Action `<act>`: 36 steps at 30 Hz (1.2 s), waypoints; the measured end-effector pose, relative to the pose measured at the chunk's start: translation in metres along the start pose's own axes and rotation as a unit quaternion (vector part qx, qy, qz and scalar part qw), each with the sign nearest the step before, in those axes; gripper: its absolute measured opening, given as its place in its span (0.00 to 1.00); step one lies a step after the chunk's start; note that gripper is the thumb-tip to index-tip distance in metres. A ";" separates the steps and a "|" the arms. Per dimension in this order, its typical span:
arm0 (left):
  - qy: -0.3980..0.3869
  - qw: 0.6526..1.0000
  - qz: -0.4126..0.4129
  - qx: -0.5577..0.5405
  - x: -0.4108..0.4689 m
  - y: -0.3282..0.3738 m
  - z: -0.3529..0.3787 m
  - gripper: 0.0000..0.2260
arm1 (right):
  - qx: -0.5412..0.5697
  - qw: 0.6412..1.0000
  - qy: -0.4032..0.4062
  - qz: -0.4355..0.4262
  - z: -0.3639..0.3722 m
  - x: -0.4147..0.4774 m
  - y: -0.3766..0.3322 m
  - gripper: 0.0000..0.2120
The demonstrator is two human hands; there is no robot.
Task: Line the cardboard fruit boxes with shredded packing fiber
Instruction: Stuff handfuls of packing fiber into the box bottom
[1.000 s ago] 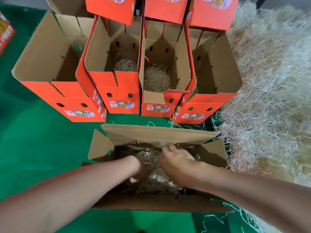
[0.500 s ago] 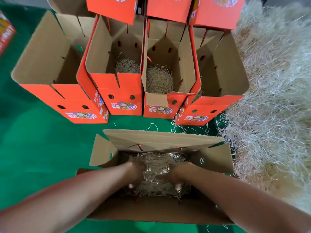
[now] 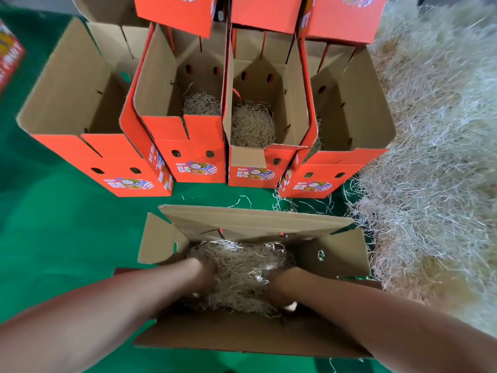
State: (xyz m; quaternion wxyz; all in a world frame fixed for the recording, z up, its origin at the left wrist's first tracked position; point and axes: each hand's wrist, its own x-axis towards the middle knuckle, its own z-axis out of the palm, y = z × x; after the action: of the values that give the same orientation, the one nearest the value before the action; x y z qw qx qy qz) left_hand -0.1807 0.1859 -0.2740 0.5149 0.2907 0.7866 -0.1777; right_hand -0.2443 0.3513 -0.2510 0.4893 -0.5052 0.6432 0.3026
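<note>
Lower centre of frame: shredded fiber [image 3: 242, 267] pressed into the near box [image 3: 242, 336].
Right hand [image 3: 278, 285] has dropped from the wad's top to flank it opposite the left hand [image 3: 203, 275]; fingers buried, grip untellable. Lining looks nearly bedded.

the fiber [image 3: 242, 270] between the left hand [image 3: 203, 275] and the right hand [image 3: 278, 285] is pale straw with whitish glints. the box [image 3: 242, 335] around both hands is plain brown cardboard inside. beyond the hands, the row of boxes [image 3: 196, 146] is orange-red outside and brown inside, and each front has a blue-and-white checked label [image 3: 197, 168]. the floor [image 3: 67, 238] left of the left hand is green. the heap [image 3: 430, 157] right of the right hand is cream-white.
</note>
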 end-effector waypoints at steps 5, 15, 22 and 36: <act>-0.087 0.992 -0.083 0.040 0.002 -0.008 -0.003 0.23 | -0.017 0.995 -0.097 0.030 0.000 -0.006 0.014 0.16; 0.207 0.957 -0.099 -0.177 -0.008 -0.005 -0.014 0.14 | 0.051 0.971 0.234 0.008 -0.019 -0.006 0.008 0.17; 0.005 0.987 -0.139 -0.076 0.006 -0.004 0.016 0.25 | -0.044 0.995 0.070 0.047 -0.014 0.000 0.017 0.23; -0.051 0.990 0.047 -0.124 -0.017 0.016 -0.010 0.18 | -0.012 0.997 -0.037 -0.062 -0.009 -0.003 0.002 0.28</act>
State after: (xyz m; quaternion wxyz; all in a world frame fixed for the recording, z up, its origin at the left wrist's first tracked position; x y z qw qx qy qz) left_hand -0.1720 0.1994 -0.2544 0.5944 0.2522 0.7604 -0.0693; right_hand -0.2486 0.3453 -0.2451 0.5246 -0.5381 0.5886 0.2980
